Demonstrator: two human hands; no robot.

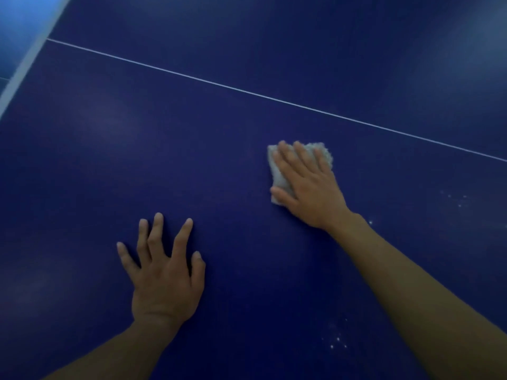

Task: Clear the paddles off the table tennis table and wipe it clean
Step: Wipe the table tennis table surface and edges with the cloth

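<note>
The dark blue table tennis table (192,133) fills the view. My right hand (307,185) lies flat with straight fingers on a folded grey-white cloth (279,182), pressing it onto the tabletop just below the thin white centre line (247,90). My left hand (164,272) rests on the bare table to the lower left, fingers spread, holding nothing. No paddles are in view.
A white edge stripe (30,58) marks the table's border at the upper left, with blurred floor beyond it. Small white specks (336,340) dot the surface near my right forearm, and more specks (456,200) lie at the right.
</note>
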